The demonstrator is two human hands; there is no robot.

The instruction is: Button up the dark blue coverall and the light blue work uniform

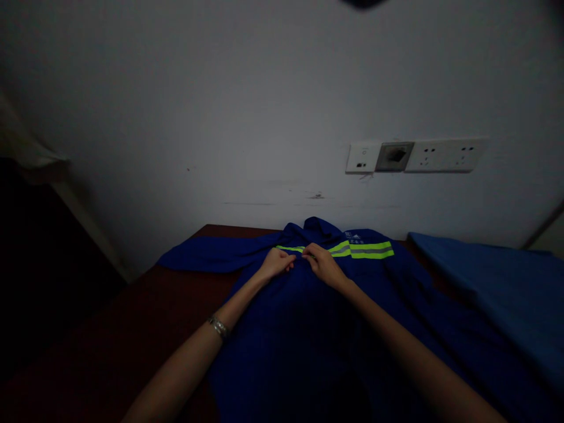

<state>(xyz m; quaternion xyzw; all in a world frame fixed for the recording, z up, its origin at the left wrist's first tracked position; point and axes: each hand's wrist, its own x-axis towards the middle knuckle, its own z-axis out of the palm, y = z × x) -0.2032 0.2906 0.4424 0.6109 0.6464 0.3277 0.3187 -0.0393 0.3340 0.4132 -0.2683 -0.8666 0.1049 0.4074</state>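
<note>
A dark blue work jacket [286, 329] with yellow-green and grey reflective bands lies spread out, its collar toward the wall. One sleeve reaches out to the left, the other runs down to the right. My left hand [277, 262] is closed in a pinch on the jacket's front at the band. Close beside it, my right hand [324, 264] also pinches the front edge, fingertips almost meeting those of the left. Whether a button or zip lies between the fingers is too dark and small to tell. A metal watch or bracelet [218, 326] is on my left wrist.
The jacket rests on a dark red-brown table [176, 305] against a pale wall [247, 117]. Folded lighter blue cloth [497, 276] lies at the right. Wall sockets and switches [445, 156] sit above the table. Something pale [26, 141] hangs at the far left.
</note>
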